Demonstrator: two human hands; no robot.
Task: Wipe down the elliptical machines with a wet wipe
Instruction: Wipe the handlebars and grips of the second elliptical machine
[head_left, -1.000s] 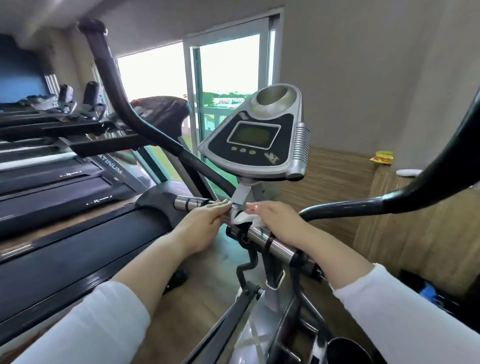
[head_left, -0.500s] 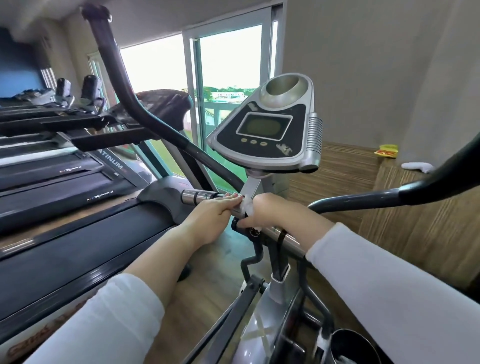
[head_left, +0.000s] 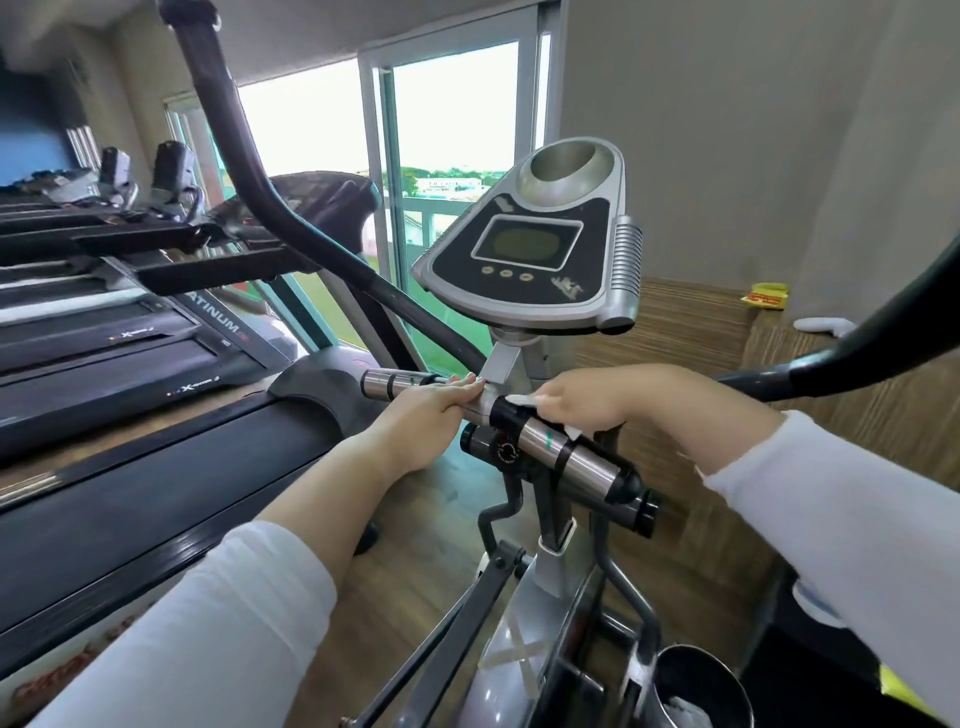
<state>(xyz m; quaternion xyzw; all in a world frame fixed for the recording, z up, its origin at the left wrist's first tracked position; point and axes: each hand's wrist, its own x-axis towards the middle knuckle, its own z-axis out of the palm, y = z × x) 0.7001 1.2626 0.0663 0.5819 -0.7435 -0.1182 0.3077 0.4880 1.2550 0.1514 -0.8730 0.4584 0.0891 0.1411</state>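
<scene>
Treadmills hem the left side; left hand fingers wrap the handlebar, right hand fingers clutch a wet wipe against it.

1. The console is silver-grey with a black face, a dull green screen and three gold buttons.
2. The handlebar is shiny chrome with black bands.
3. The wet wipe and both sleeves are white.
4. The treadmill is black.
5. The wall panelling is brown with streaked wood grain.
6. The packet is yellow and red.
</scene>
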